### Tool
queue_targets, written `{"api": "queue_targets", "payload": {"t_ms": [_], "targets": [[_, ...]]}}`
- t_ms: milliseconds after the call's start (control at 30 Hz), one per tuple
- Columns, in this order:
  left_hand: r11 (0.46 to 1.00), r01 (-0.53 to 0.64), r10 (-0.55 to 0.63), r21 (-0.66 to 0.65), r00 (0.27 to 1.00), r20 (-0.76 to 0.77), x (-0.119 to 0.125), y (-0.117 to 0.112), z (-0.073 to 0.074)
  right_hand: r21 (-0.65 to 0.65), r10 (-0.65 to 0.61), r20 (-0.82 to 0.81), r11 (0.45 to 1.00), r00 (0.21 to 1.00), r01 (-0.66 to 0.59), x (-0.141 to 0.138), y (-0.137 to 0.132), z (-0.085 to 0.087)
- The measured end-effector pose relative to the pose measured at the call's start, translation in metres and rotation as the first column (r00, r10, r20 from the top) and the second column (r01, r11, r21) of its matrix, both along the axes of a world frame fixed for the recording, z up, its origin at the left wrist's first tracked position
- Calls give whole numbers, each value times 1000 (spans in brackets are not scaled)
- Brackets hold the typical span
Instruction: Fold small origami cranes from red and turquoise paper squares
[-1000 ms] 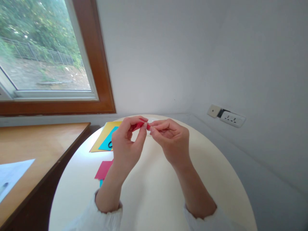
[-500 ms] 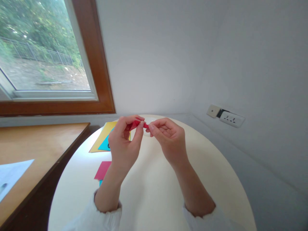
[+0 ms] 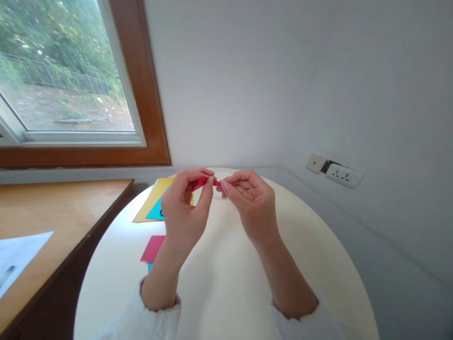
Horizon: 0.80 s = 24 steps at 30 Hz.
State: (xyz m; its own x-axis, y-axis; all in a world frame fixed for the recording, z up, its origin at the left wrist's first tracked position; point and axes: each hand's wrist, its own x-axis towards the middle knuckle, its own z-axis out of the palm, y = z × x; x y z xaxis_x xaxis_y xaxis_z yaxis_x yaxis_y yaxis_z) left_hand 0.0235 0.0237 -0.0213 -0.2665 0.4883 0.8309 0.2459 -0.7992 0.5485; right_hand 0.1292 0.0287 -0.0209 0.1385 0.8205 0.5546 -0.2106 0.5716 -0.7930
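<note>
Between my two hands, above the far part of the round white table (image 3: 240,283), is a small piece of folded red paper (image 3: 200,182). My left hand (image 3: 187,200) is closed around its wider part, thumb on the near side. The thumb and forefinger of my right hand (image 3: 253,200) pinch its narrow right end. My fingers cover much of the paper, so its full shape is hidden. Behind the fingertips shows part of a clear round dish (image 3: 222,194). Left of my left wrist lies a dark pink paper square (image 3: 153,248), with a bit of blue paper (image 3: 150,266) below it.
Yellow paper (image 3: 150,198) and a blue sheet (image 3: 155,209) with a dark mark lie at the table's back left. A wooden desk (image 3: 81,203) with a printed sheet (image 3: 26,252) stands at the left. The wall behind carries a socket (image 3: 343,175).
Both hands keep hold of the red paper, with only a slight shift of the fingers. The whole view has moved a little.
</note>
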Motion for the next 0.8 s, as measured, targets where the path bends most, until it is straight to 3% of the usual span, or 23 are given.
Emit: {"api": "queue_targets", "payload": {"t_ms": [800], "targets": [[1000,-23,22,19,999,26,-2,5,-3,20,-6,26,1000,1000,5,3,2,-1]]}}
